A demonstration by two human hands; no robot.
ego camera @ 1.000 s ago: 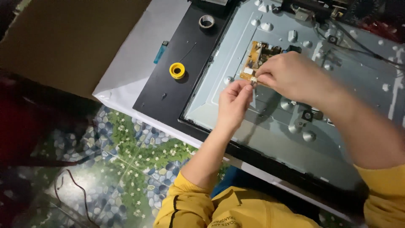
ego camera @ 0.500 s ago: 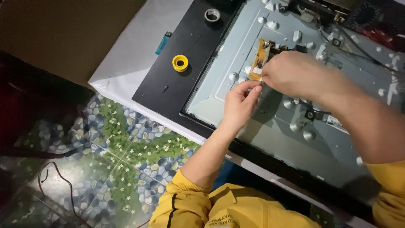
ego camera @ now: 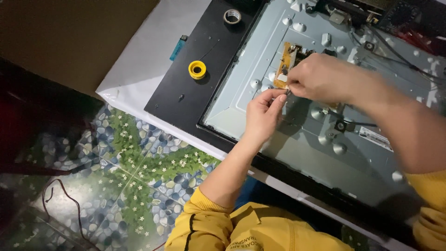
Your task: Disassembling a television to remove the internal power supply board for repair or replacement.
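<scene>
A small orange-brown circuit board (ego camera: 282,65) is lying flat on the grey metal back panel (ego camera: 241,100) of an opened flat screen, set lengthwise with its near end pointing toward the panel's lower edge. A tiny pale part (ego camera: 286,89), too small to be identified, is being pinched just beside that near end.

A yellow plastic tape roll (ego camera: 197,69) and a grey tape ring (ego camera: 232,16) lie on the black frame (ego camera: 186,88); a blue lighter (ego camera: 177,48) rests on white sheeting (ego camera: 144,65).

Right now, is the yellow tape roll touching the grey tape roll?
Apart. The head view shows the yellow tape roll and grey tape roll separated by bare black frame.
</scene>
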